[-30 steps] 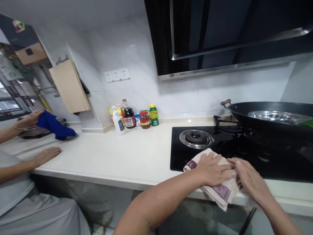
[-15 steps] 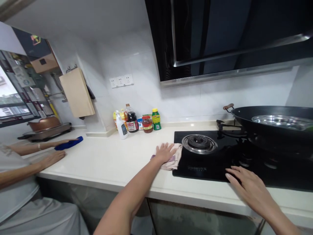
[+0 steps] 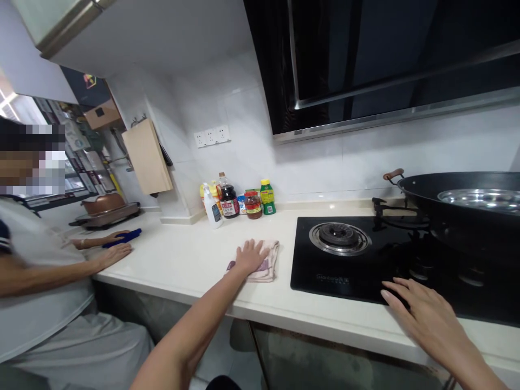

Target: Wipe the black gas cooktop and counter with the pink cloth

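White kitchen table (image 3: 195, 265), hob (image 3: 365, 260) at its right end: the left hand (image 3: 249, 256) lies flat, fingers spread, pressing a cloth (image 3: 266, 262) just left of the hob, near the front edge. The right hand (image 3: 422, 314) rests open-fingered on the hob's front rim, grasping nothing. Wiping looks underway; the next stroke needs steady downward pressure along the table.

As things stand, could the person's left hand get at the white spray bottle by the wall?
Probably yes: the left hand lies flat on the cloth, and only bare countertop shows between it and the white spray bottle.
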Demonstrator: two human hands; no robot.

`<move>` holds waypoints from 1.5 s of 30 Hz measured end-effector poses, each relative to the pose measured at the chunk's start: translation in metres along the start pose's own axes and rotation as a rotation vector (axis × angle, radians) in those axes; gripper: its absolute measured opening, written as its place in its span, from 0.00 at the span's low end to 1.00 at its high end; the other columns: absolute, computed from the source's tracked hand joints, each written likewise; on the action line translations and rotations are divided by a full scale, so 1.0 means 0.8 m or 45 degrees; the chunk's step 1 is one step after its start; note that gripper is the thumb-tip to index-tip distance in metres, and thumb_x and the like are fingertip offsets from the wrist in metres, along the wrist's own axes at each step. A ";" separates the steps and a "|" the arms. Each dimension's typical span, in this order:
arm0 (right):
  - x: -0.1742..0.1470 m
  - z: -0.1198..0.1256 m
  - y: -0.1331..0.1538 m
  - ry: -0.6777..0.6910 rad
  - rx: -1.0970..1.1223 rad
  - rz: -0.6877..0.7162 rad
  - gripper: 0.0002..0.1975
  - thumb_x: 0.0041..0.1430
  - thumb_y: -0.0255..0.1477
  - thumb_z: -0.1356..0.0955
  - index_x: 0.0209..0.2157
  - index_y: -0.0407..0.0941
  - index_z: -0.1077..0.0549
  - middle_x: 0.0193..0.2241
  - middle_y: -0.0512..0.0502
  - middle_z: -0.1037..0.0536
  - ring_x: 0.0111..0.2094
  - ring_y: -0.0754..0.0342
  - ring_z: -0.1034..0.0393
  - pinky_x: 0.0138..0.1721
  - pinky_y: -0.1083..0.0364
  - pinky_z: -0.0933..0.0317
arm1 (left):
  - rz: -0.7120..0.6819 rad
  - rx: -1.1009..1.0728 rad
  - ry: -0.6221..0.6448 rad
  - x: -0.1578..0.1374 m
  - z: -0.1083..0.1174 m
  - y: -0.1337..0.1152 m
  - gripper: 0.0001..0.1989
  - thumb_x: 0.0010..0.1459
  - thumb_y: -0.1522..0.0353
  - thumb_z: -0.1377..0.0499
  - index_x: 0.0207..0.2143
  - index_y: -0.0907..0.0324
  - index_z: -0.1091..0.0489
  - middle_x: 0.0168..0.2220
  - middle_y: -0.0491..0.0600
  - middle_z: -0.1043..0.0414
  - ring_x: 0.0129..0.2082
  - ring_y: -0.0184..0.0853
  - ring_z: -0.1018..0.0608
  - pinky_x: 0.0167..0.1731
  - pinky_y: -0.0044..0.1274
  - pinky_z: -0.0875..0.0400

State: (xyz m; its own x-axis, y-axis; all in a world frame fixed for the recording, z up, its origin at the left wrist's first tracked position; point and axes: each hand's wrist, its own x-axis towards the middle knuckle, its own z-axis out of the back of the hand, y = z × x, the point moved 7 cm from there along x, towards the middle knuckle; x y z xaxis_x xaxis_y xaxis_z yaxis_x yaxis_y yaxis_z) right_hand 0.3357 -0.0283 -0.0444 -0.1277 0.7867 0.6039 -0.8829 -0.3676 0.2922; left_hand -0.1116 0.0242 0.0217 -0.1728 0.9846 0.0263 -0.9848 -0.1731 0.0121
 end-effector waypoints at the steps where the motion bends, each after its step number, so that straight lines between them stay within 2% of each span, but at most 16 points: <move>1: 0.000 -0.001 -0.001 0.001 0.005 0.003 0.31 0.66 0.53 0.44 0.50 0.49 0.21 0.55 0.40 0.23 0.59 0.35 0.33 0.60 0.30 0.43 | -0.047 0.001 0.011 -0.011 -0.003 -0.013 0.33 0.71 0.50 0.64 0.72 0.51 0.51 0.75 0.56 0.57 0.74 0.50 0.53 0.66 0.50 0.53; 7: -0.001 -0.004 -0.007 -0.012 0.028 0.011 0.32 0.65 0.54 0.43 0.50 0.49 0.21 0.53 0.41 0.22 0.58 0.35 0.33 0.59 0.32 0.42 | -0.365 -0.061 0.079 -0.097 -0.014 -0.099 0.36 0.70 0.46 0.68 0.74 0.48 0.60 0.76 0.48 0.63 0.75 0.44 0.58 0.69 0.45 0.57; 10: -0.001 -0.006 -0.010 -0.031 0.039 0.010 0.32 0.64 0.55 0.43 0.49 0.50 0.20 0.53 0.41 0.22 0.58 0.34 0.32 0.58 0.32 0.41 | -0.511 -0.194 0.078 -0.140 -0.011 -0.137 0.36 0.69 0.44 0.68 0.74 0.46 0.64 0.76 0.49 0.66 0.75 0.46 0.61 0.69 0.48 0.59; 14: -0.002 -0.011 -0.016 -0.021 0.025 0.031 0.30 0.63 0.54 0.41 0.49 0.51 0.21 0.54 0.41 0.23 0.57 0.34 0.32 0.59 0.32 0.41 | -0.709 -0.380 0.027 -0.188 -0.005 -0.176 0.35 0.68 0.42 0.64 0.73 0.40 0.57 0.76 0.50 0.67 0.74 0.54 0.65 0.67 0.56 0.63; 18: -0.003 -0.013 -0.023 -0.018 0.012 0.056 0.29 0.62 0.55 0.40 0.49 0.51 0.21 0.53 0.41 0.22 0.56 0.33 0.30 0.58 0.32 0.40 | -0.898 -0.447 -0.013 -0.213 -0.002 -0.190 0.33 0.68 0.42 0.60 0.71 0.37 0.52 0.76 0.48 0.65 0.74 0.52 0.66 0.67 0.55 0.67; 21: -0.003 -0.011 -0.024 0.000 0.011 0.066 0.29 0.62 0.55 0.40 0.48 0.51 0.21 0.52 0.41 0.22 0.55 0.34 0.30 0.58 0.32 0.39 | -0.831 -0.465 0.055 -0.198 -0.004 -0.168 0.34 0.67 0.40 0.60 0.71 0.37 0.52 0.76 0.48 0.64 0.74 0.50 0.63 0.68 0.53 0.63; 24: -0.003 -0.006 -0.023 0.000 0.017 0.057 0.30 0.61 0.56 0.40 0.47 0.51 0.21 0.52 0.41 0.22 0.55 0.33 0.30 0.58 0.32 0.39 | -0.678 -0.406 0.145 -0.162 -0.007 -0.122 0.36 0.65 0.39 0.60 0.71 0.36 0.53 0.76 0.47 0.65 0.75 0.47 0.60 0.68 0.50 0.60; 28: -0.003 -0.003 -0.022 -0.008 0.035 0.061 0.30 0.61 0.56 0.41 0.47 0.51 0.20 0.51 0.40 0.21 0.55 0.33 0.30 0.58 0.32 0.39 | -0.407 -0.192 0.144 -0.108 -0.010 -0.038 0.35 0.66 0.40 0.59 0.71 0.37 0.53 0.76 0.44 0.63 0.75 0.43 0.58 0.68 0.47 0.56; 31: -0.002 -0.008 -0.026 -0.014 0.016 0.059 0.30 0.60 0.56 0.40 0.47 0.51 0.20 0.51 0.40 0.21 0.54 0.32 0.29 0.57 0.31 0.39 | -0.186 -0.103 0.082 -0.080 -0.004 0.034 0.32 0.69 0.45 0.58 0.72 0.41 0.51 0.75 0.48 0.60 0.74 0.48 0.55 0.66 0.52 0.54; 33: -0.002 -0.012 -0.029 -0.010 -0.003 0.064 0.30 0.60 0.55 0.40 0.48 0.51 0.20 0.51 0.40 0.21 0.54 0.32 0.29 0.56 0.31 0.38 | -0.047 -0.050 0.032 -0.076 0.002 0.079 0.31 0.70 0.48 0.58 0.71 0.42 0.49 0.75 0.50 0.56 0.73 0.51 0.51 0.65 0.54 0.52; 36: -0.003 -0.016 -0.029 -0.003 -0.026 0.097 0.29 0.61 0.53 0.40 0.50 0.50 0.21 0.52 0.39 0.22 0.56 0.33 0.30 0.57 0.33 0.38 | 0.078 0.023 -0.058 -0.091 0.009 0.129 0.27 0.71 0.52 0.56 0.69 0.39 0.45 0.73 0.48 0.48 0.72 0.50 0.46 0.63 0.52 0.48; 39: -0.005 -0.016 -0.025 -0.015 -0.056 0.101 0.29 0.62 0.52 0.41 0.51 0.49 0.22 0.54 0.39 0.23 0.59 0.34 0.32 0.58 0.33 0.39 | 0.142 0.098 -0.142 -0.127 0.004 0.153 0.25 0.70 0.56 0.55 0.68 0.39 0.43 0.72 0.45 0.45 0.72 0.47 0.44 0.63 0.46 0.45; 42: -0.007 -0.013 -0.020 -0.028 -0.062 0.091 0.31 0.62 0.54 0.41 0.52 0.48 0.23 0.55 0.39 0.24 0.59 0.33 0.33 0.60 0.33 0.42 | 0.197 0.173 -0.272 -0.166 -0.008 0.153 0.26 0.71 0.58 0.56 0.68 0.42 0.41 0.72 0.44 0.45 0.71 0.45 0.44 0.65 0.41 0.46; 45: -0.007 -0.012 -0.017 -0.025 -0.036 0.079 0.31 0.62 0.55 0.42 0.50 0.50 0.22 0.54 0.40 0.23 0.58 0.33 0.33 0.60 0.33 0.44 | 0.218 0.165 -0.489 -0.197 -0.018 0.128 0.25 0.71 0.59 0.57 0.65 0.42 0.36 0.70 0.42 0.40 0.71 0.44 0.42 0.66 0.41 0.47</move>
State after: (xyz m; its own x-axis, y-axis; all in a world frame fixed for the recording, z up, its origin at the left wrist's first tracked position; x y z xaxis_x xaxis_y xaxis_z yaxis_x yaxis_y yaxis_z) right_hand 0.3439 -0.0225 -0.0589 -0.1739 0.7530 0.6347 -0.8859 -0.4011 0.2332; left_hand -0.1857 -0.1480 0.0046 -0.2905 0.8654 0.4082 -0.9281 -0.3588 0.1001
